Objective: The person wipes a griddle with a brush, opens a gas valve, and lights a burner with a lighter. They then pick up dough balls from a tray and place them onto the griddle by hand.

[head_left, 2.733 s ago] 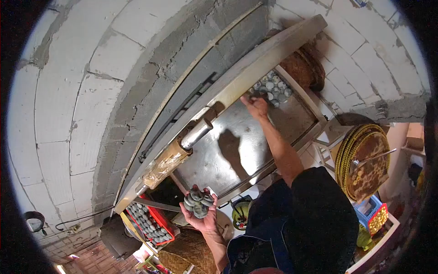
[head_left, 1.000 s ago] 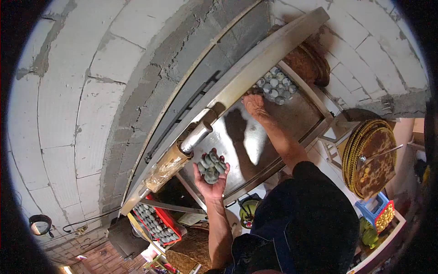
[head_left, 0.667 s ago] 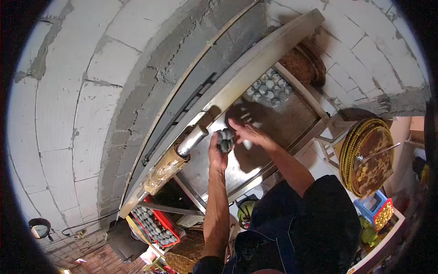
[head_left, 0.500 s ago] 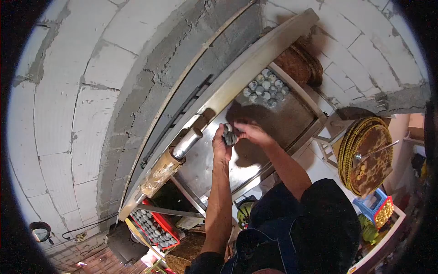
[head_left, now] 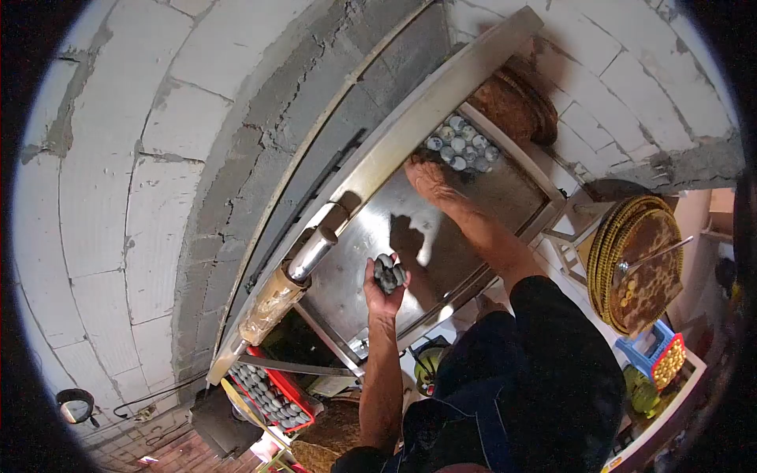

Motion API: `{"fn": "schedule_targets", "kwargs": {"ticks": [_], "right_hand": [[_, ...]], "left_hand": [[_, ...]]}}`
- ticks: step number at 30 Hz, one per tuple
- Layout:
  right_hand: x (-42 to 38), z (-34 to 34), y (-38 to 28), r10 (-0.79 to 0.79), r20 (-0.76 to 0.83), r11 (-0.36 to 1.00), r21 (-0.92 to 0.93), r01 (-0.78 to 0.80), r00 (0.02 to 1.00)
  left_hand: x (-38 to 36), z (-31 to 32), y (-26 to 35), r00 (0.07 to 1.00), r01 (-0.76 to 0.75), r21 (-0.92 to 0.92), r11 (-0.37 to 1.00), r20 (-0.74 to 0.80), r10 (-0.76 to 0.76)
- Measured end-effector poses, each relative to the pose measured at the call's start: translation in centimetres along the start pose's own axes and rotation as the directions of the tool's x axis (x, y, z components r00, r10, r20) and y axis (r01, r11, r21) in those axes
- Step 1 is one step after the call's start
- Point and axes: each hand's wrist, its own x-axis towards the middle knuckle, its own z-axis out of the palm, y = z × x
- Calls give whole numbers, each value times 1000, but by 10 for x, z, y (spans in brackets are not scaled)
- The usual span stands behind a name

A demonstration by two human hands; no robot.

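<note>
My left hand point(head_left: 382, 290) is raised over the steel tray point(head_left: 359, 284) and holds a small stack of grey round pieces point(head_left: 389, 273). My right hand point(head_left: 428, 178) reaches to the tray's far end, palm down, right beside a cluster of grey round pieces point(head_left: 460, 147) laid out in rows there. Whether its fingers hold a piece is hidden. The tray's middle is bare shiny metal with my hands' shadow on it.
A roller wrapped in plastic point(head_left: 290, 276) lies along the tray's left edge by a grey block wall point(head_left: 118, 158). A red crate of grey pieces point(head_left: 272, 394) sits below. Woven round trays point(head_left: 635, 272) lean at right, and a brown woven tray point(head_left: 516, 110) stands behind the tray's far end.
My right hand took pieces from the stack in my left hand, then moved back to the cluster at the far end. My left hand has lowered slightly; its stack is smaller than before.
</note>
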Motion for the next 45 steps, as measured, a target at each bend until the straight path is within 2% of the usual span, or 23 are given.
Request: {"fn": "schedule_targets", "kwargs": {"ticks": [2,4,6,9,10,13,16,19,20,21,23,25,27,29,30,31,32,35,36,38,41,43,45], "right_hand": [[-11,-30,-7,175,68,976,116,-182,982],[-41,-55,-14,52,35,997,-61,-50,998],[-50,12,9,10,-120,1000,31,-7,993],[-61,9,-3,-57,-148,998,-15,55,987],[-64,-35,-34,208,136,866,434,-247,969],[-29,24,-14,-238,-88,968,-104,228,967],[-21,9,-27,-88,-46,995,33,90,995],[-80,13,-45,-100,-125,986,121,115,987],[-99,13,-57,-42,231,885,460,-71,972],[-115,7,-68,-109,551,672,654,-347,827],[-158,-78,-92,-162,601,546,715,-436,783],[-157,-70,-85,-157,609,553,707,-442,778],[-151,-70,-69,-103,598,432,747,-506,795],[-128,6,-32,-13,573,458,732,-505,819],[-109,30,-20,-14,162,754,650,-96,987],[-92,38,-12,-176,-254,916,312,253,951],[-81,29,-13,-176,-254,915,313,253,951],[-66,-1,-17,-79,-119,985,141,95,990],[-68,-7,-19,-33,-126,984,168,55,991],[-77,-15,-28,12,-134,980,197,15,991],[-89,-1,-33,-26,-83,989,-145,13,996],[-79,10,-28,13,-55,995,-100,-19,998],[-69,6,-21,22,-24,1000,-19,-23,999]], "left_hand": [[-8,-14,0,1000,-6,-7,1000,-15,5],[-19,-21,-1,999,-20,22,1000,-38,21],[-29,-23,-1,997,-50,58,997,-58,53],[-35,-26,-4,997,-54,55,997,-54,57],[-35,-27,-3,997,-44,47,998,-55,46],[-28,-30,-3,999,-34,-25,999,-13,34],[-17,-29,4,998,-45,-3,999,-42,45],[1,-19,9,986,-57,47,997,-157,63],[16,-32,9,981,-83,194,977,-155,114],[29,-36,9,976,-109,337,935,-141,165],[44,-12,1,953,-256,573,778,16,302],[43,13,-4,938,-333,590,735,132,319],[43,35,2,972,-229,574,786,90,217],[47,33,0,992,-125,553,824,43,122],[57,20,-5,995,-97,496,863,16,103],[69,7,-8,996,-72,436,897,-7,84],[72,-7,-6,993,-33,385,922,120,-14],[69,-19,-13,991,59,174,983,110,-79],[57,-15,-16,999,42,134,990,-23,-40],[37,-12,-16,996,67,37,997,-67,-64],[29,-41,-19,992,96,-104,990,-67,-103],[16,-46,-13,968,240,-125,963,103,-228],[15,-51,-19,979,181,-72,981,107,-173]]}}
